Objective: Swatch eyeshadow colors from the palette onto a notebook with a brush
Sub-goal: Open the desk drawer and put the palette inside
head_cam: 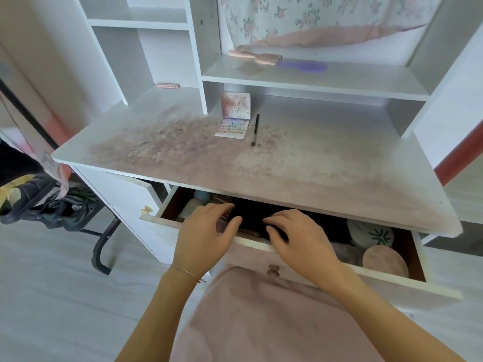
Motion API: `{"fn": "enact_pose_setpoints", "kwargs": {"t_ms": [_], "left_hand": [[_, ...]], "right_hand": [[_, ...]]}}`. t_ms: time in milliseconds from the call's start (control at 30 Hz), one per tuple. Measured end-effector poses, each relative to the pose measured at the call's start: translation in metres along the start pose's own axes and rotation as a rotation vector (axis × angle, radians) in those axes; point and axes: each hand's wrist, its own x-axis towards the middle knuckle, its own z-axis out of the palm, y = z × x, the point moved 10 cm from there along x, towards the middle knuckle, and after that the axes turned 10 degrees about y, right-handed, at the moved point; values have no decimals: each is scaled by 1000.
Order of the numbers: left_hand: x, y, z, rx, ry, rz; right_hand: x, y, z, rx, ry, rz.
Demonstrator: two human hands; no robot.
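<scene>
Both hands reach into the open drawer (392, 276) at lower centre of the frame. The left hand (206, 231) has its fingers loosely extended over the clutter at the drawer's left, holding nothing that shows. The right hand (298, 237) has its fingers curled down onto a dark, flat object (251, 218) lying between the two hands; whether they actually pinch it, and whether it is the notebook, cannot be told.

The eyeshadow palette (232, 128) lies open on the desk top (326, 163), above centre, its lid propped upright behind the colour pans. The brush (255, 129) lies just beside it on the palette's right, long axis running nearly straight up the frame, bristle end toward the person. Both lie well apart from the hands, up-frame across the desk edge. The right hand looks slightly nearer the brush.
</scene>
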Motion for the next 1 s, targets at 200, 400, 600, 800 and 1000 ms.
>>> {"fn": "enact_pose_setpoints", "kwargs": {"t_ms": [200, 400, 600, 800, 1000], "left_hand": [[-37, 7, 5, 213, 145, 134], [-45, -2, 25, 316, 158, 200], [-37, -6, 37, 327, 197, 202], [-2, 0, 61, 317, 197, 206], [14, -3, 59, 286, 213, 229]], "right_hand": [[-30, 9, -29, -240, 135, -34], [-42, 14, -26, -392, 129, -204], [-34, 16, -21, -416, 191, -340], [0, 38, -19, -574, 192, -332], [2, 20, -15, -508, 303, -356]]}}
